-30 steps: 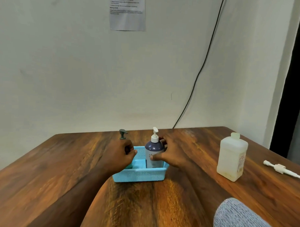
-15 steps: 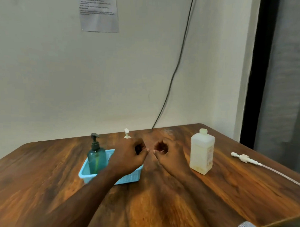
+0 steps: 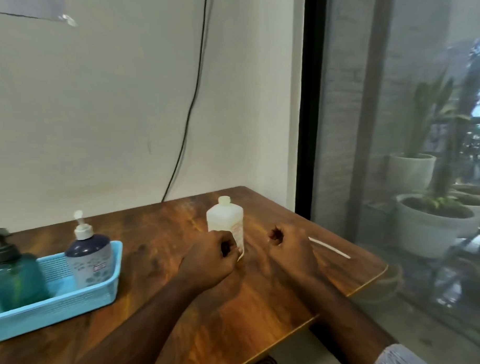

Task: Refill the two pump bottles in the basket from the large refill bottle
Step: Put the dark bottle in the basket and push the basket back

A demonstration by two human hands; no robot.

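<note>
The large refill bottle (image 3: 226,225), white and translucent, stands upright and uncapped on the wooden table (image 3: 256,305) near its far right corner. The left hand (image 3: 209,259) is in front of the bottle's lower part with fingers curled loosely and nothing visible in them; whether it touches the bottle cannot be determined. The right hand (image 3: 291,249) is just to the right of the bottle, fingers likewise curled inward around nothing, and partly covers a white pump tube (image 3: 330,249) lying on the table. The light blue basket (image 3: 66,303) sits well apart to the left. It contains two upright pump bottles: a teal bottle (image 3: 15,277) with a dark pump head, and a dark blue-topped bottle (image 3: 89,258) with a white pump head.
</note>
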